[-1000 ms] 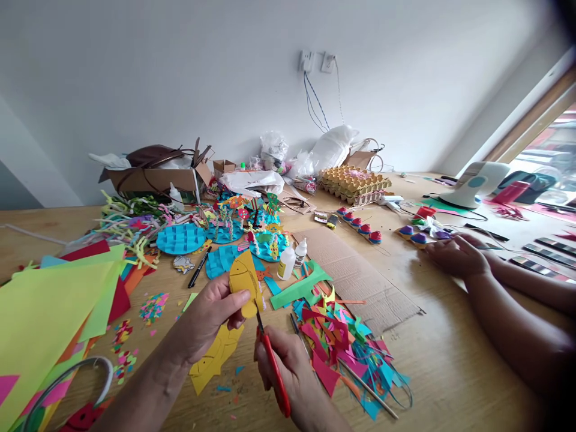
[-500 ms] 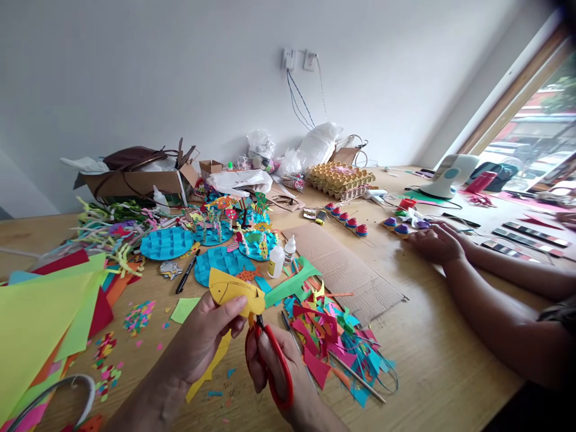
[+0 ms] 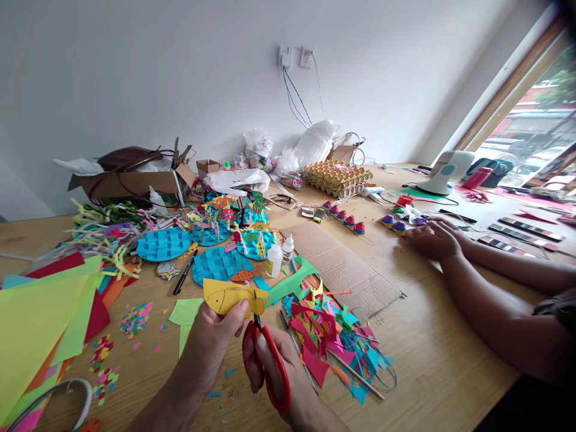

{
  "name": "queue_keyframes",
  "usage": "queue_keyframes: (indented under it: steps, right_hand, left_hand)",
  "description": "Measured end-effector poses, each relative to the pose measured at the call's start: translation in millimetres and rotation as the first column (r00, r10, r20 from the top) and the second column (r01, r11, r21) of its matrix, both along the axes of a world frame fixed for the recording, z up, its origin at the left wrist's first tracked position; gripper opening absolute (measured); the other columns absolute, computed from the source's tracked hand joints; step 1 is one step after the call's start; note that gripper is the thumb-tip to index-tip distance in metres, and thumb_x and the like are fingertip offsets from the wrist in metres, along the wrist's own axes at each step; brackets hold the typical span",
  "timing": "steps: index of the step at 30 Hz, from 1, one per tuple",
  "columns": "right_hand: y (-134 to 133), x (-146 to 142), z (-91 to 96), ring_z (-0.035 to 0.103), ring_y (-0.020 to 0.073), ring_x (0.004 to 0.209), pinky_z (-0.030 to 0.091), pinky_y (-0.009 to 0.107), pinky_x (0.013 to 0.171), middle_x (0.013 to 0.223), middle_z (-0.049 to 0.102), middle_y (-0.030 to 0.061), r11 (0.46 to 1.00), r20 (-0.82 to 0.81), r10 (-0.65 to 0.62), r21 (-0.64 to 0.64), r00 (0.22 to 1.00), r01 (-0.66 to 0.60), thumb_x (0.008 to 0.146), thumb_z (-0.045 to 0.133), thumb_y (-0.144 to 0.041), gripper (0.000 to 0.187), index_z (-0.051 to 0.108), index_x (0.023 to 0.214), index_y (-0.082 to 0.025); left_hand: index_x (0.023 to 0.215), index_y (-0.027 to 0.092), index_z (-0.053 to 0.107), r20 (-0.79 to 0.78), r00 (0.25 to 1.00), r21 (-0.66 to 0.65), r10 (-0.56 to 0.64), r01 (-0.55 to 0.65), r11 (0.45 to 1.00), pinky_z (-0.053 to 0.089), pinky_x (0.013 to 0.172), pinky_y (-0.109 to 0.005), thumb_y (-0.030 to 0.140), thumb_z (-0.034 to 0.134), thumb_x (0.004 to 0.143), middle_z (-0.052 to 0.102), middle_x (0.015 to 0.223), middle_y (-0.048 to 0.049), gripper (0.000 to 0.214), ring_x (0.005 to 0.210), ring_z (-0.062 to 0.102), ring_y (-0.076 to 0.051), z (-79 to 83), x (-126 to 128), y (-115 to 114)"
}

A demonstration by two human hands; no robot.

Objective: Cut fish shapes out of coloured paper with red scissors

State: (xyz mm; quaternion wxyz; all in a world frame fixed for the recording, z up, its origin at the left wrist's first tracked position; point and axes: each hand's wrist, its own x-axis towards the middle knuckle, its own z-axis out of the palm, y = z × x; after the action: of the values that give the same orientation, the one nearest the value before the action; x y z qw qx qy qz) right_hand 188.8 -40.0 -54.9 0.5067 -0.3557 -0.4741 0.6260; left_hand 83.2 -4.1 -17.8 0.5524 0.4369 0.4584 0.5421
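Observation:
A yellow paper piece with a fish outline drawn on it is pinched between the thumb and fingers of my left hand. My right hand is closed around red-handled scissors, with fingers in the loops. The dark blades point upward and meet the paper near the fish's tail end. Behind the paper lies a blue paper-covered disc with an orange paper fish at its edge. A light green paper scrap lies by my left hand.
Paper scraps heap right of my hands. Two glue bottles stand behind, beside flat cardboard. Coloured sheets lie at left, a black marker nearer. Another person's arms rest at right near painted egg-carton cups.
The yellow paper has tipped and shifted slightly left. The yellow strip that hung below my left hand is out of sight. The blades now reach higher across the tail end.

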Motion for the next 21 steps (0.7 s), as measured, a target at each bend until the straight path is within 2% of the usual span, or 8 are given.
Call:
queue_keyframes:
  steps: [12,21]
  right_hand:
    - [0.5,0.3,-4.4,0.034,0.0077,0.038,0.027,0.02,0.041,0.043,0.042,-0.0041,1.0,-0.024,0.023,0.019,0.999,-0.022,0.082,0.044,-0.058,0.046,0.05,0.067,-0.015]
    - [1.4,-0.6,-5.5,0.032,0.0066,0.036,0.025,0.018,0.038,0.041,0.04,-0.0047,0.999,-0.012,-0.006,0.037,1.0,0.007,0.082,0.044,-0.059,0.047,0.048,0.065,-0.016]
  left_hand:
    - [0.065,0.017,0.06,0.088,0.995,-0.016,0.036,-0.035,0.999,0.039,0.046,-0.018,0.023,0.067,0.062,0.054,0.052,0.0071,0.01,0.047,0.041,-0.008,-2.2,4.8,-1.2]
    - [0.058,0.02,0.059,0.16,0.983,-0.042,0.094,-0.088,0.995,0.045,0.055,-0.018,0.016,0.069,0.059,0.057,0.052,0.0087,0.011,0.052,0.051,-0.009,0.3,10.5,-3.3]
